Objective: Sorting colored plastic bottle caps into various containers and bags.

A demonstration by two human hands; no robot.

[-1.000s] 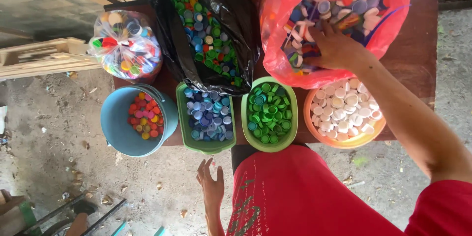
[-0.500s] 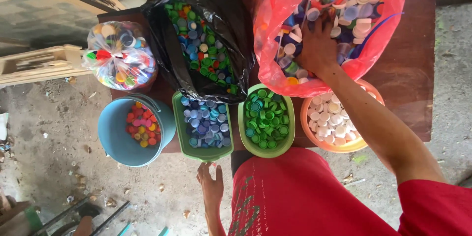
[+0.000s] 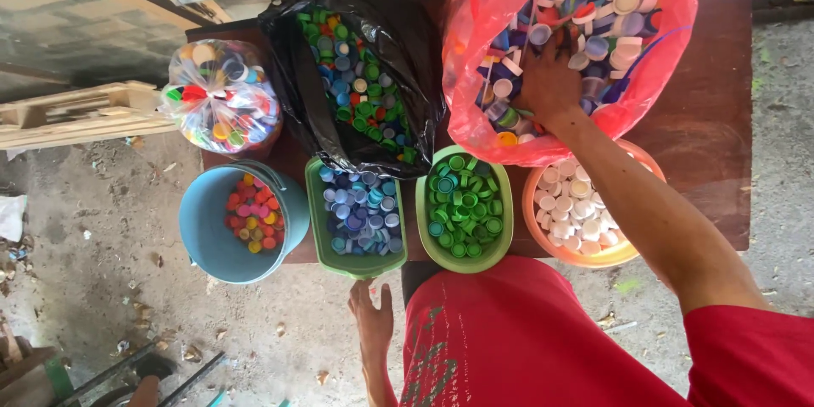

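Plastic caps: three bags point(image 3: 577, 51), four tubs point(image 3: 462, 220).

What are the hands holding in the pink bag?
Cannot be told: the right hand is buried among the bottle caps in the pink bag. The left hand holds nothing.

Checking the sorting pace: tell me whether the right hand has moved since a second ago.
Yes. The right hand has pushed deeper into the red bag, farther from the orange bowl.
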